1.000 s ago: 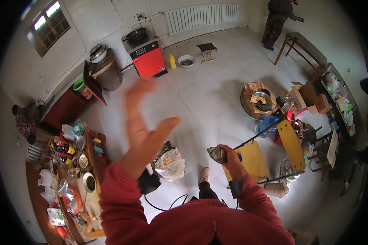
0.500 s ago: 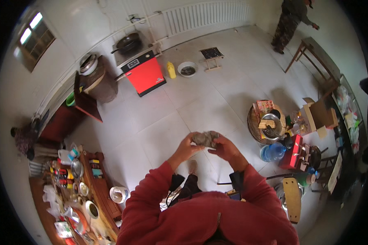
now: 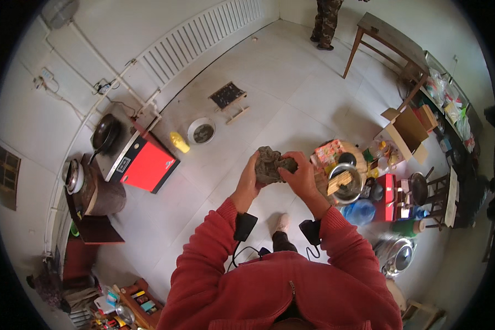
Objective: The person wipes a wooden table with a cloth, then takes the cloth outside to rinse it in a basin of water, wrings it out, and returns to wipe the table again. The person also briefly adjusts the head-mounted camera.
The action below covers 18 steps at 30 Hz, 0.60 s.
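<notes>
You have the crumpled grey-brown rag [image 3: 270, 163] up in front of your chest, well above the tiled floor [image 3: 291, 93], caught between both hands. Your left hand [image 3: 251, 177] closes its grip on the rag's left and lower edge, fingers curled up under it; your right hand [image 3: 298, 175] closes its grip on the right end, thumb and fingers pinched over the top. The bundle's longer side runs roughly left to right between the two grips, tilted a little so the right end sits nearer the right thumb, and most of its bulk lies toward the left hand, which is the nearer one to its middle. The pot of sticks [image 3: 345, 184] and the red box [image 3: 386, 195] sit on the floor just to the right, below your right hand. Half a second ago the hands met at much the same height with the rag between them; a second ago your left hand was raised open and empty while the right alone held something low at your right side.
</notes>
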Available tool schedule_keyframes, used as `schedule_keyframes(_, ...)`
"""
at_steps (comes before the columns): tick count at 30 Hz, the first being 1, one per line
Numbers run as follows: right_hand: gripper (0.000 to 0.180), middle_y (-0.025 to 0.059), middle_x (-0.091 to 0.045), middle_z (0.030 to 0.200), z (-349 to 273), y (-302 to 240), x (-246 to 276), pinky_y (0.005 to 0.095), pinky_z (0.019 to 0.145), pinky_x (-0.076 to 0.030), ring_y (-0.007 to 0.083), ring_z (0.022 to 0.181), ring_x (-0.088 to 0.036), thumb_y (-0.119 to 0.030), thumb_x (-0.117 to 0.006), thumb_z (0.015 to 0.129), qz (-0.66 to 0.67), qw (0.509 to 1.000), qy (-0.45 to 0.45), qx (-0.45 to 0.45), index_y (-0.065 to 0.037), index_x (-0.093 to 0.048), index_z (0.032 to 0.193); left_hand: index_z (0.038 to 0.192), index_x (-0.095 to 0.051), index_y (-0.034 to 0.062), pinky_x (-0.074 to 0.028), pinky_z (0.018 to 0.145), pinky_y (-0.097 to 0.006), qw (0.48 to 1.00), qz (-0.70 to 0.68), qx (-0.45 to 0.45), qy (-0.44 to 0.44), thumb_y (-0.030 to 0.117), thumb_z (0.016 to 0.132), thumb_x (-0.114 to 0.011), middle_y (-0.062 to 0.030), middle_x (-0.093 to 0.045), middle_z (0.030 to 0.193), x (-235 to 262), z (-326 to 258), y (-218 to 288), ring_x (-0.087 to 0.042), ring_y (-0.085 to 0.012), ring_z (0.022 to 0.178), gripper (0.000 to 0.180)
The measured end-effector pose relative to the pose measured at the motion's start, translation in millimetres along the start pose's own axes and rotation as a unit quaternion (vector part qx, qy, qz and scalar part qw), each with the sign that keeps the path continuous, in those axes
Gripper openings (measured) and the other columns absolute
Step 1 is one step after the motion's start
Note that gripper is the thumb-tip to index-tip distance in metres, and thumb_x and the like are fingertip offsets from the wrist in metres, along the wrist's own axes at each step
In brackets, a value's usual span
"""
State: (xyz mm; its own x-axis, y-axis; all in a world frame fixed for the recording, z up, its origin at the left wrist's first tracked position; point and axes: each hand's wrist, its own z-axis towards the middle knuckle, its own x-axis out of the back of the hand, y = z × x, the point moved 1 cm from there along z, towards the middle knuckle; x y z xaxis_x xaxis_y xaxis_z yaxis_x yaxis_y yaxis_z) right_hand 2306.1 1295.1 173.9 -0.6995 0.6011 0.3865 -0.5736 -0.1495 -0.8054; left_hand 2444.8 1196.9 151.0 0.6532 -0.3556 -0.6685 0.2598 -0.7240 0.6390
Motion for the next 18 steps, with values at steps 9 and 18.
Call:
schedule_keyframes(9,0.026,-0.0001,-0.063,0.083,265,149,45,0.0197,0.039,-0.032,0.0068,0.057,-0.054,-0.036,-0.064,0.093,0.524,0.766,0.048,-0.369,-0.011,-0.058,0.098,0.129,-0.054,0.0079,-0.045,0.101,-0.047,0.982,-0.147,-0.083,-0.086,0.034,0.104,-0.037,-0.0122,-0.059,0.130,-96,267,106,-0.056,-0.0278,0.120,0.040)
schedule_keyframes(18,0.035,0.0059,-0.065,0.097,508,281,71,0.0276,0.075,-0.052,0.0136,0.087,-0.062,-0.009,-0.076,0.083,0.326,0.900,0.092,-0.273,-0.001,-0.061,0.114,0.143,-0.035,0.0096,-0.045,0.103,-0.048,0.989,-0.038,-0.035,-0.137,0.029,0.100,-0.053,-0.0121,-0.051,0.135,-146,563,189,-0.051,-0.0294,0.124,0.050)
